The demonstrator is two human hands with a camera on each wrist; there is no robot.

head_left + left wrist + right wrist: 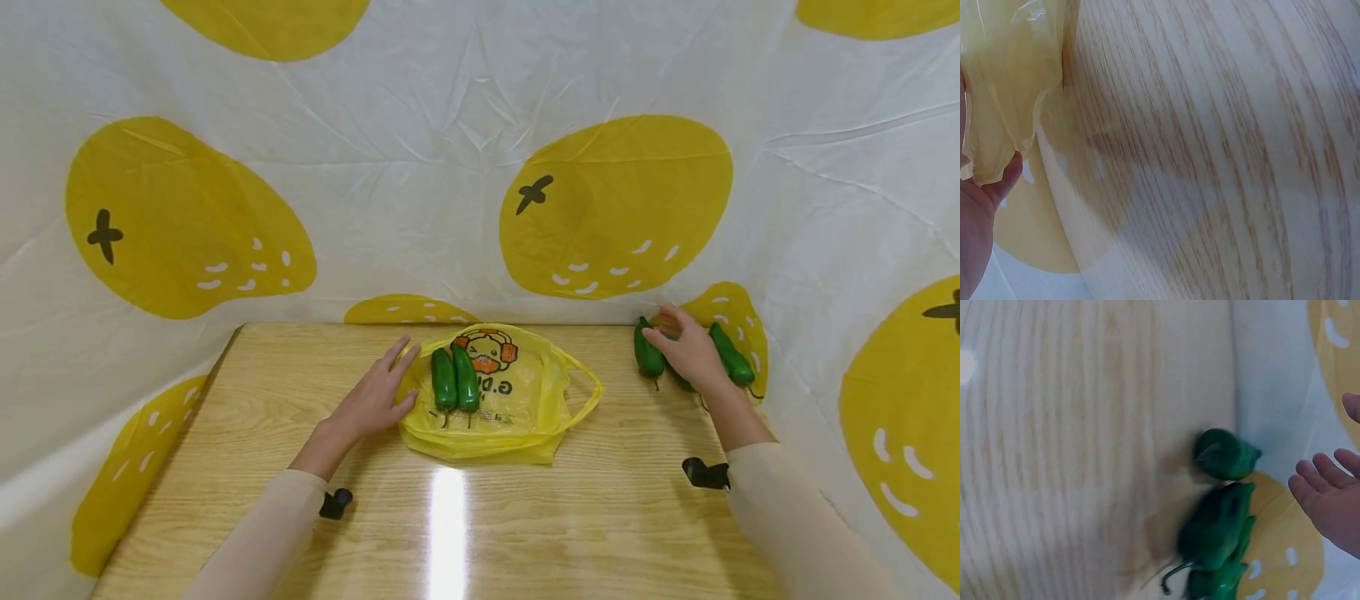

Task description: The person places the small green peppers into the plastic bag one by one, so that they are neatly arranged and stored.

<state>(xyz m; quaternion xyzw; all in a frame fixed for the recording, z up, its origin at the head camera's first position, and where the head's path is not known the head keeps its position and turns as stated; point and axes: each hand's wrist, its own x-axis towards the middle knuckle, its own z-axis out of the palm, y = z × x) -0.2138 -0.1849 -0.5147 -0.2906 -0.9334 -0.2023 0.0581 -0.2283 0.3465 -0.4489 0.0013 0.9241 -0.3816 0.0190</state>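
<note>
And here's the L hand (375, 396) at the L side of the yellow plastic bag (536, 408), fingers spread wide, thumb touching the bag's edge; no grip visible. The bag lies nr the middle of the table's far edge, handle loop out to the R, cartoon duck print w/ headphones showing, lettering mirrored.

Two green chili peppers (467, 379) sit side by side w/in the bag's outline, stems toward the table's near edge; inside or on top, can't tell.

Over to the R hand (690, 346), up at the far-R corner of the table (562, 525): thumb & fingers well apart, nothing held, hovering over three more green chili peppers (731, 354). One's L of the hand, one's partly hidden under it, one's to the R; the R wrist view has them bunched along the far edge, fingers clear of them.

Behind, a white cloth (412, 217) w/ yellow fruit prints. Beige sleeves (258, 533) on both arms, black wrist cam (336, 504) by the L cuff.
</note>
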